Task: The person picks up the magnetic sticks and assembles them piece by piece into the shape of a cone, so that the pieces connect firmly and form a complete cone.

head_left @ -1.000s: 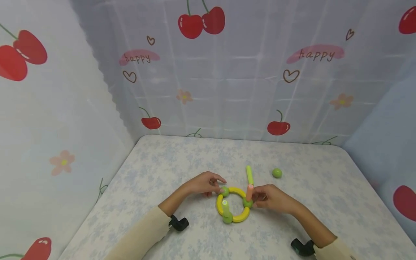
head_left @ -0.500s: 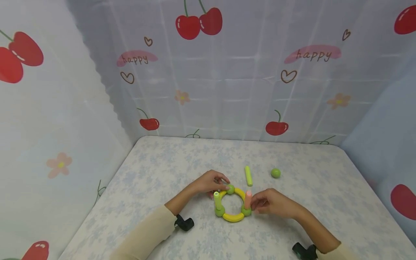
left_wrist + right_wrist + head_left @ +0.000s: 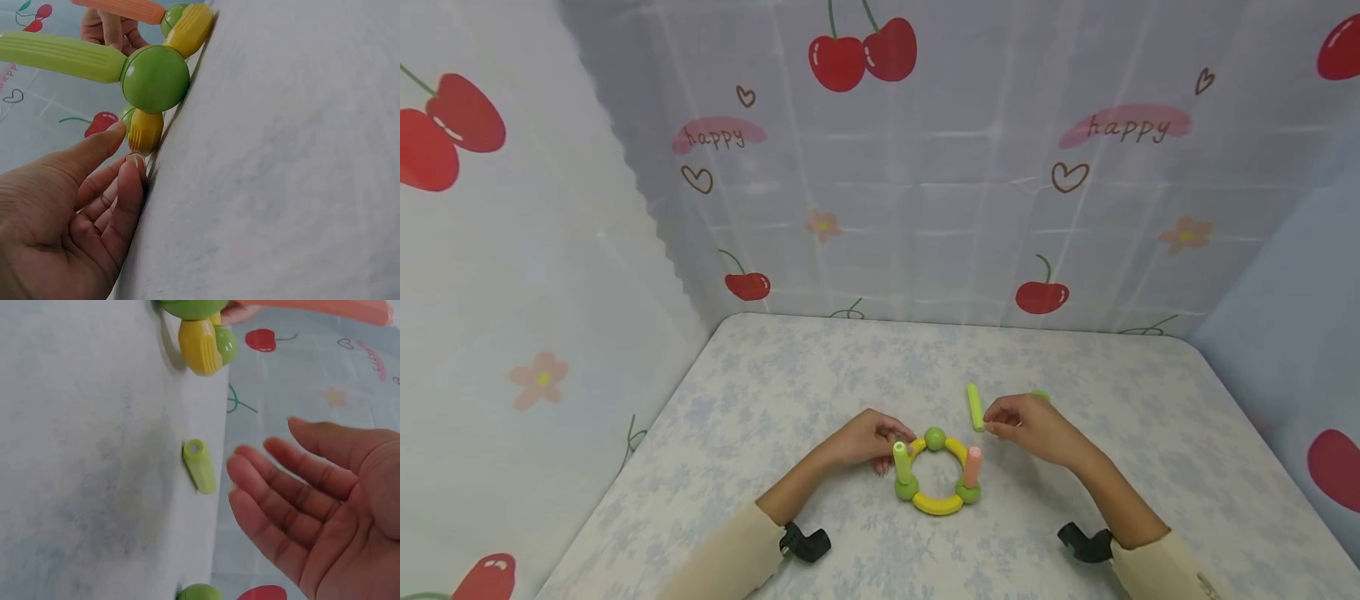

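A ring of yellow curved pieces [image 3: 937, 505] and green balls [image 3: 935, 438] lies on the table. A lime-green stick [image 3: 902, 461] rises from its left ball and an orange stick [image 3: 972, 467] from its right one. My left hand [image 3: 871, 443] is at the ring's left side; in the left wrist view its thumb and fingertips hold a yellow curved piece [image 3: 145, 132] from either side. My right hand [image 3: 1033, 427] hovers beyond the ring with fingers loosely bent and nothing in them. Beside its fingertips lies a loose lime-green stick [image 3: 975, 407], also seen in the right wrist view [image 3: 200, 467].
Behind my right hand a loose green ball [image 3: 1041, 395] is partly hidden. The pale patterned tabletop [image 3: 820, 358] meets a cherry-print curtain [image 3: 925, 208] at the back and sides. Dark wrist cameras [image 3: 805, 542] sit on both wrists.
The ring has turned clockwise and now lies still. My right hand has left the orange stick and moved away toward the loose stick. My left hand has slid from the back ball to the ring's left side.
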A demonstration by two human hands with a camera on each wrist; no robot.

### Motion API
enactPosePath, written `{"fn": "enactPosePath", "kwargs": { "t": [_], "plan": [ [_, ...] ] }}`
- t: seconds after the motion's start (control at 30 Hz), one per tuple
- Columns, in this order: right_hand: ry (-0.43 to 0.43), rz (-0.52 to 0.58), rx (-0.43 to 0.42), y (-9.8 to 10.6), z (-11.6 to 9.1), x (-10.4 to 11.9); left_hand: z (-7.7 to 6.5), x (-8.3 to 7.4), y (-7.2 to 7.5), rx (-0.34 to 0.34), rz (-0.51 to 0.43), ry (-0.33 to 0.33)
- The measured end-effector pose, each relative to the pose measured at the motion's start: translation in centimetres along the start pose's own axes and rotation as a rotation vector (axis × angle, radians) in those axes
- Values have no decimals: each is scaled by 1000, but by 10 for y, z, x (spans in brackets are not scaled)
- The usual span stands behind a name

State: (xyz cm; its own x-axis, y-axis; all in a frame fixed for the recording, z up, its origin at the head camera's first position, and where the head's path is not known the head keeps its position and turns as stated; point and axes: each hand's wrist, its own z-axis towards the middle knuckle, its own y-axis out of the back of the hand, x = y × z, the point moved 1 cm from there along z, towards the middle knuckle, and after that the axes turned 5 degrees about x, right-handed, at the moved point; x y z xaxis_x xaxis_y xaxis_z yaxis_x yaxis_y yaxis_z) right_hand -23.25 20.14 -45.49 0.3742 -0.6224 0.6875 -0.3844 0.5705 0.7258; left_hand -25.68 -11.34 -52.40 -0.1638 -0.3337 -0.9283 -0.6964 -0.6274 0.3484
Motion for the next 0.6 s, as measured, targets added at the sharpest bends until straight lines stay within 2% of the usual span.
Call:
{"fn": "enactPosePath", "kwargs": {
  "t": [0.13,0.23,0.37,0.6],
  "plan": [
    [-113,-28,-96,-2,15,-4,-5,3,-3,-17,-22,-8],
    [-209,-34,-133,-6,25,-9,-6,5,-6,-38,-32,-5],
    [-308,-18,-129,-12,35,-13,-7,6,-9,-59,-28,9],
    [-372,34,-103,-20,45,-18,-7,8,-6,-45,-58,-1]
  ]
}}
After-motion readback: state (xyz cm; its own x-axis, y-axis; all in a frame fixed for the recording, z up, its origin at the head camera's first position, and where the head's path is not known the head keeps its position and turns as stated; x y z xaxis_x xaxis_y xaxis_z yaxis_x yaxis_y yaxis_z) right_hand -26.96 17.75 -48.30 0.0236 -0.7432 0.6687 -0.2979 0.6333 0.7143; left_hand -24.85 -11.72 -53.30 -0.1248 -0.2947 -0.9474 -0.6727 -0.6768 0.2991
